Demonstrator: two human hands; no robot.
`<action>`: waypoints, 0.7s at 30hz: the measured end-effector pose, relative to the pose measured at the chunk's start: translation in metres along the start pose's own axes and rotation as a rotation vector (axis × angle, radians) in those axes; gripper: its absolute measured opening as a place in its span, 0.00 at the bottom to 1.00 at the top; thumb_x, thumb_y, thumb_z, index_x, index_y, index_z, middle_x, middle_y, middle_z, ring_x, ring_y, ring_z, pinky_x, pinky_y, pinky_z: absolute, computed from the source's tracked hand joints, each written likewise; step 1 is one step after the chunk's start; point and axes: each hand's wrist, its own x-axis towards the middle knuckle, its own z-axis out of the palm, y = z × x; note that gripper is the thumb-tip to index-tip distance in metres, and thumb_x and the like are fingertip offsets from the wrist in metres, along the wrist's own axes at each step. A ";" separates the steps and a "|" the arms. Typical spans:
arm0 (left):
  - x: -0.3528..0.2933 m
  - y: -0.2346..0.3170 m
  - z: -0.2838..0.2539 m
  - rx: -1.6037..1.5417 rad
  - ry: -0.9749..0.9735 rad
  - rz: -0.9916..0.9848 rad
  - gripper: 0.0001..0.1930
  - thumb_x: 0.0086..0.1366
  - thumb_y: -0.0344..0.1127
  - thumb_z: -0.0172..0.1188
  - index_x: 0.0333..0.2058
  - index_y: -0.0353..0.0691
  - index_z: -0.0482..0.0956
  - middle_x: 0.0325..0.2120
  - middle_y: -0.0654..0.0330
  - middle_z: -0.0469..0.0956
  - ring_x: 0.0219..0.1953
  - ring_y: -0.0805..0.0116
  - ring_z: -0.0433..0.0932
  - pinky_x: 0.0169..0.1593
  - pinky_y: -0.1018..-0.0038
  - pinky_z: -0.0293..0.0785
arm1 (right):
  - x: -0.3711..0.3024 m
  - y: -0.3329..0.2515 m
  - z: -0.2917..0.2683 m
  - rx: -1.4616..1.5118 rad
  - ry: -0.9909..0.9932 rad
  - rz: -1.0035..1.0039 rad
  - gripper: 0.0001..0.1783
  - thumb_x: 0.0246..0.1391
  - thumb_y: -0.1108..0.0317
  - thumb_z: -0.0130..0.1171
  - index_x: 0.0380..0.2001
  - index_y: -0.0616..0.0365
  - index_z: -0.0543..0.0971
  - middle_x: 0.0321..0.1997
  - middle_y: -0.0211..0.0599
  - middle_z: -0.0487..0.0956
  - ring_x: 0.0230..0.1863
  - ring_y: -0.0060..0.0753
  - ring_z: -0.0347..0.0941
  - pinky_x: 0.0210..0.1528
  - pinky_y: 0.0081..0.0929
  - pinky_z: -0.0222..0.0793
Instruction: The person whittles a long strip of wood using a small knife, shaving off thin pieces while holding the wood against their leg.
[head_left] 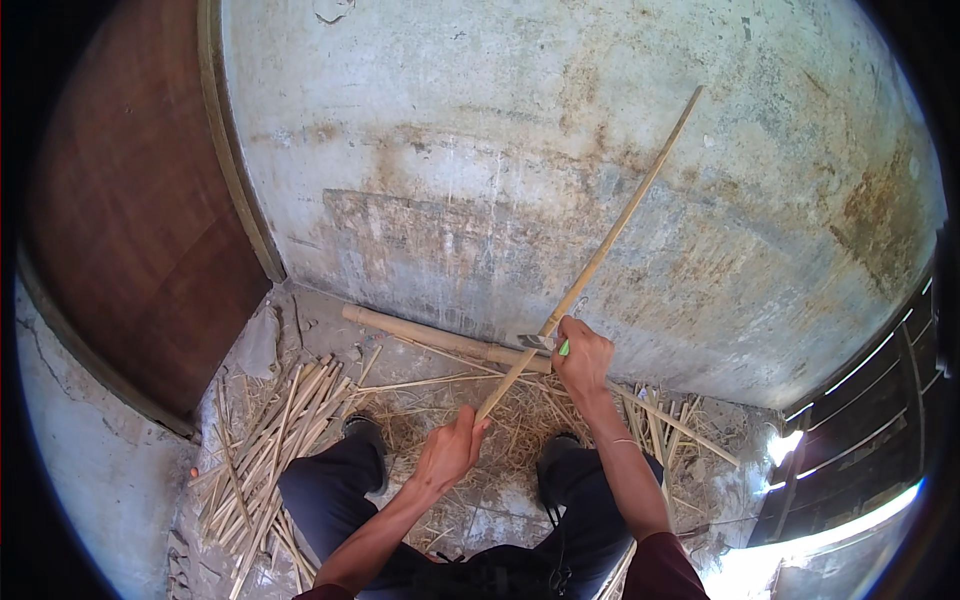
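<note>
A long, narrow bamboo strip [625, 215] slants from low in the middle up to the right, in front of the wall. My left hand [450, 455] is closed around its lower end. Higher along the strip, my right hand [584, 355] grips a knife with a green handle [564, 348]. The knife's short metal blade [535, 342] lies across the strip and points to the left. My right fingers hide most of the handle.
Many cut bamboo strips [265, 450] are heaped on the floor at left, with more [665, 430] at right. A thick bamboo pole [420, 328] lies along the wall base. Shavings [510, 430] litter the floor between my feet. A brown door [140, 190] stands left; dark slats [870, 400] are right.
</note>
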 end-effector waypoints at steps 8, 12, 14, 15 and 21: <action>0.004 0.002 -0.010 0.028 -0.013 0.024 0.13 0.79 0.41 0.54 0.41 0.37 0.66 0.20 0.39 0.78 0.25 0.32 0.80 0.26 0.44 0.74 | 0.005 0.005 -0.007 -0.038 0.023 0.005 0.14 0.39 0.71 0.69 0.29 0.50 0.73 0.28 0.38 0.78 0.27 0.53 0.79 0.29 0.47 0.71; 0.001 -0.003 -0.005 0.011 -0.005 0.026 0.14 0.79 0.42 0.54 0.41 0.37 0.65 0.20 0.39 0.78 0.25 0.31 0.80 0.26 0.44 0.73 | 0.008 0.010 -0.007 -0.062 0.071 0.036 0.14 0.38 0.72 0.68 0.29 0.50 0.74 0.28 0.39 0.79 0.27 0.53 0.79 0.29 0.47 0.71; 0.000 -0.003 -0.008 0.007 -0.019 0.027 0.14 0.79 0.42 0.55 0.42 0.37 0.65 0.20 0.39 0.78 0.25 0.31 0.80 0.26 0.44 0.73 | 0.009 0.009 -0.008 -0.061 0.073 0.040 0.13 0.39 0.72 0.67 0.29 0.50 0.74 0.27 0.40 0.79 0.27 0.54 0.79 0.29 0.47 0.71; 0.000 -0.003 -0.009 0.008 -0.015 0.024 0.14 0.79 0.42 0.55 0.42 0.37 0.65 0.20 0.39 0.78 0.25 0.31 0.80 0.26 0.44 0.73 | 0.009 0.008 -0.008 -0.063 0.077 0.047 0.12 0.40 0.73 0.66 0.28 0.50 0.74 0.27 0.41 0.79 0.28 0.55 0.79 0.30 0.47 0.71; 0.001 -0.011 -0.011 0.005 -0.002 0.016 0.13 0.79 0.41 0.54 0.42 0.37 0.66 0.20 0.40 0.78 0.25 0.32 0.80 0.28 0.44 0.73 | 0.004 0.004 0.009 0.304 0.001 -0.074 0.01 0.48 0.75 0.58 0.25 0.60 0.78 0.23 0.49 0.78 0.27 0.57 0.78 0.30 0.48 0.69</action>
